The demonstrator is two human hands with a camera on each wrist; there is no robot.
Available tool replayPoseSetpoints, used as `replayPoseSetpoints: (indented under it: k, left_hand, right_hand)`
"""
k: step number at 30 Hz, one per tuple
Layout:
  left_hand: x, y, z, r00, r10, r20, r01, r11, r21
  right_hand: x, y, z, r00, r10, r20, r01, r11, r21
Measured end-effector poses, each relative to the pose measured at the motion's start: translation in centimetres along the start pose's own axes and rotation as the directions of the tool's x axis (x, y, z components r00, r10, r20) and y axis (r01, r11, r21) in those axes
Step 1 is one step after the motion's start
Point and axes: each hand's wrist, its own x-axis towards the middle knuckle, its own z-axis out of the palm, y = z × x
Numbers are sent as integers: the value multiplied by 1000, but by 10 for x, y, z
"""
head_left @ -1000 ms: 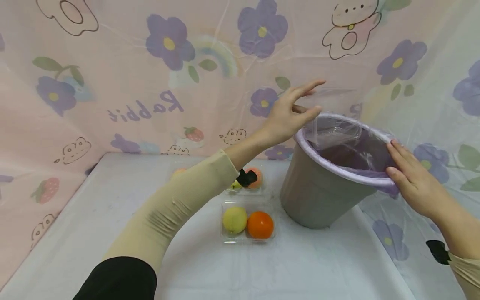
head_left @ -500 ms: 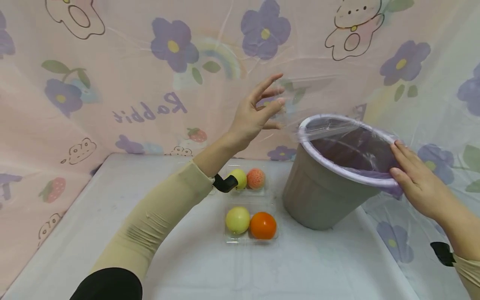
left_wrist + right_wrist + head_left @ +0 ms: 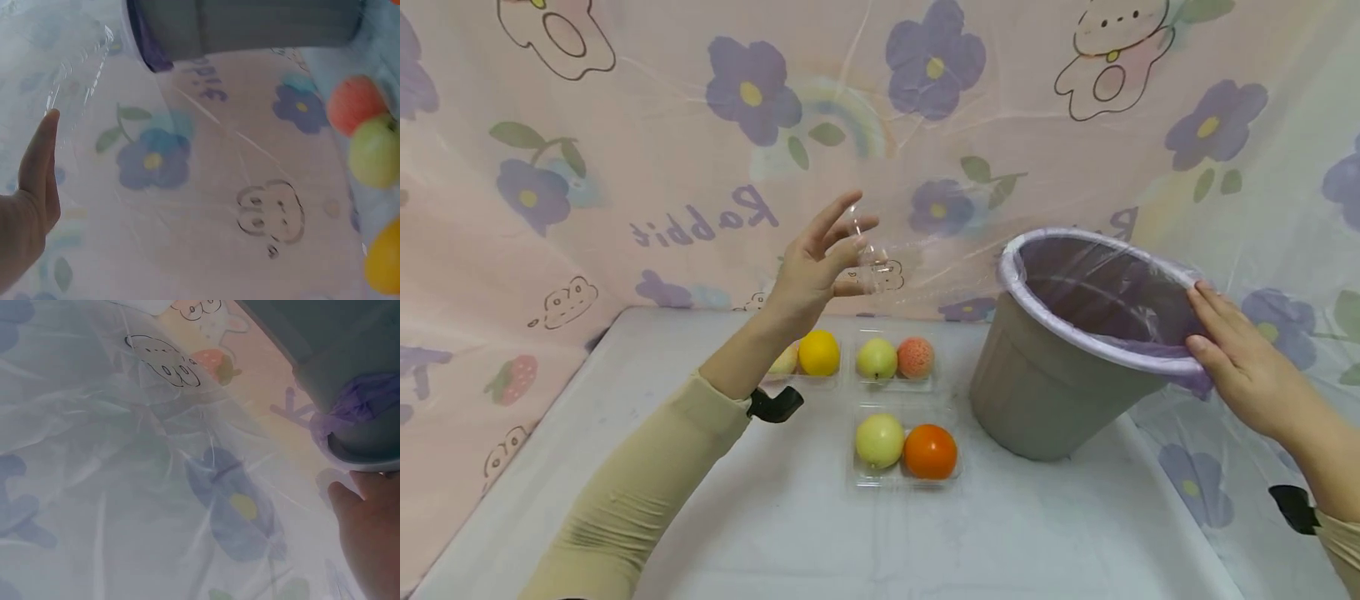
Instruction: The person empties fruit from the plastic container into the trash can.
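My left hand (image 3: 808, 267) is raised over the back of the table, thumb and fingers bent around a see-through plastic box (image 3: 871, 254). Its clear edges also show beyond the fingers in the left wrist view, and most of its outline blends into the backdrop. On the right stands a grey bin (image 3: 1037, 392) lined with a purple bag (image 3: 1191, 379) folded over its rim. My right hand (image 3: 1247, 358) rests with fairly straight fingers against the right side of that rim, as the right wrist view also shows.
A clear box with a pale green fruit (image 3: 880, 440) and an orange fruit (image 3: 930, 452) sits in front. Behind it, another holds a green fruit (image 3: 877, 359) and a pinkish one (image 3: 916, 357). A yellow fruit (image 3: 818, 353) lies left, its neighbour partly behind my left wrist.
My left hand has moved left from above the bin, bringing the plastic box with it and uncovering the back fruit boxes. My right hand stays at the rim.
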Motion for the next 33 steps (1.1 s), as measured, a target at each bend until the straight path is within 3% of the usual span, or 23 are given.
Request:
replayPoseSetpoints:
  k: [11,21,28,33]
  left_hand:
    - [-44,-11,-62,987,-161,-11,160,972,172]
    - [-93,-27,-114,967,-255,-6,246,929,277]
    - [-126,-45,-142,959,-283,-12,276,924,263]
    - [-149,-58,-160,943,-334,-12,325,909,263]
  right_hand:
    - [0,0,-3,1000,13,15,-13,1000,-11]
    - [1,-4,0,999,26,37,-25,999,-26]
    - [1,1,-2,999,26,29,-25,1000,-16]
    - [0,0,0,998,41,48,-40,999,-18]
